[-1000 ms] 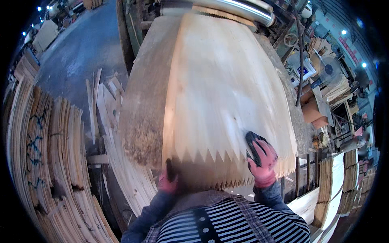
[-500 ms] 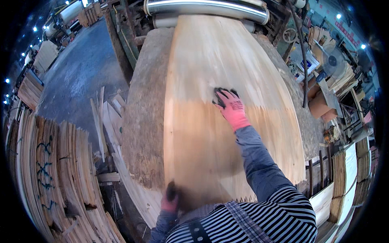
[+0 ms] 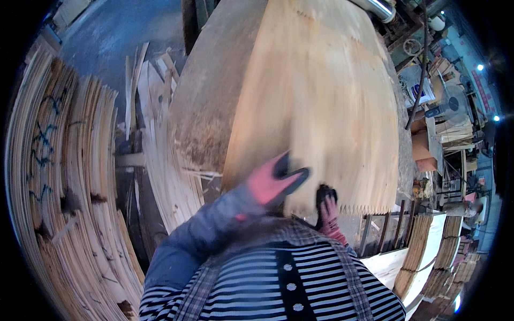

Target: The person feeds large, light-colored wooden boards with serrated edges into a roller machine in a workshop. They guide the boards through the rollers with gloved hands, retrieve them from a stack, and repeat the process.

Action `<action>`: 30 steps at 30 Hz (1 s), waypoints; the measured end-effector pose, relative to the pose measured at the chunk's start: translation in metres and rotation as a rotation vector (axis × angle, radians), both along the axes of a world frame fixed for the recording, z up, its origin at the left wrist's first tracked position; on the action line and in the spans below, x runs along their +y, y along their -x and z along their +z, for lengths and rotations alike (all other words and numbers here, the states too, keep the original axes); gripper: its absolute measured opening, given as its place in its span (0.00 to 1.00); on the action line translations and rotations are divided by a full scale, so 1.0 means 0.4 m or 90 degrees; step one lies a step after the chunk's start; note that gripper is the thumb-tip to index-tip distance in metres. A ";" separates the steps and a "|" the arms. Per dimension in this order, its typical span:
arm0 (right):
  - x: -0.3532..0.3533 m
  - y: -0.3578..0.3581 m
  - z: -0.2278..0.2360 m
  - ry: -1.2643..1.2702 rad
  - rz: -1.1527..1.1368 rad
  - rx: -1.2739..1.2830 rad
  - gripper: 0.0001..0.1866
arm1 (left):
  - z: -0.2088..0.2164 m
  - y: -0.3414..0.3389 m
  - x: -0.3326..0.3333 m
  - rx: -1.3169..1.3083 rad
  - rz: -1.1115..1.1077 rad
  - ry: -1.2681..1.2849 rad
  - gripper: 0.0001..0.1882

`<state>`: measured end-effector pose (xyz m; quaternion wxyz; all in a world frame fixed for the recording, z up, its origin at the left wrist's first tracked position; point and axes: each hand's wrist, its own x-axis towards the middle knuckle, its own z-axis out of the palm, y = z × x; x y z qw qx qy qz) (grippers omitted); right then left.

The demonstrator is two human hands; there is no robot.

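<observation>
A wide sheet of pale wood veneer (image 3: 321, 107) with a jagged near edge lies over a worn board (image 3: 219, 91). My left hand (image 3: 273, 179), in a pink glove with black fingers, hovers at the near part of the veneer. Its thumb and fingers are spread, slightly blurred, with nothing between them. At the jagged near edge, right of the left hand, my right hand (image 3: 328, 211) rests with its gloved fingers stretched onto the veneer. Whether its thumb goes under the edge is hidden.
A shiny metal roller (image 3: 377, 8) is at the far end. Tall veneer stacks (image 3: 80, 187) stand on the left, with loose strips (image 3: 160, 144) beside the board. Tied bundles (image 3: 420, 257) stand at the right, near a fan (image 3: 454, 104) and a dark upright bar (image 3: 420, 80).
My right hand has drawn back from mid-sheet to the near edge. My left hand has come from the near left corner toward the middle. The view has tilted down, and the veneer has shifted.
</observation>
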<state>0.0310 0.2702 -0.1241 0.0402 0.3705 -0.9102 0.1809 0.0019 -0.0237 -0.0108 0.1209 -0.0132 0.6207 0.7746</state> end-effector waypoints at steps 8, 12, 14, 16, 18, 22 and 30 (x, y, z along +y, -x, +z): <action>-0.004 -0.016 0.312 0.132 -0.222 0.181 0.24 | -0.048 -0.076 -0.044 0.003 0.040 -0.257 0.22; -0.044 0.064 0.392 0.041 -0.132 0.190 0.25 | -0.297 -0.089 -0.116 0.011 0.298 0.653 0.32; -0.105 0.145 0.410 0.040 -0.132 0.179 0.23 | -0.387 -0.118 -0.136 -0.080 0.228 0.733 0.34; -0.141 0.246 0.397 0.062 -0.116 0.201 0.23 | -0.407 -0.129 -0.137 -0.101 0.240 0.640 0.33; -0.167 0.355 0.361 0.084 -0.100 0.206 0.25 | -0.332 -0.122 -0.130 -0.164 0.264 0.509 0.31; -0.214 0.530 0.315 0.096 -0.104 0.239 0.23 | -0.234 -0.107 -0.135 -0.172 0.285 0.389 0.22; -0.274 0.815 0.217 0.145 -0.164 0.192 0.23 | -0.270 -0.111 -0.151 -0.273 0.294 0.505 0.20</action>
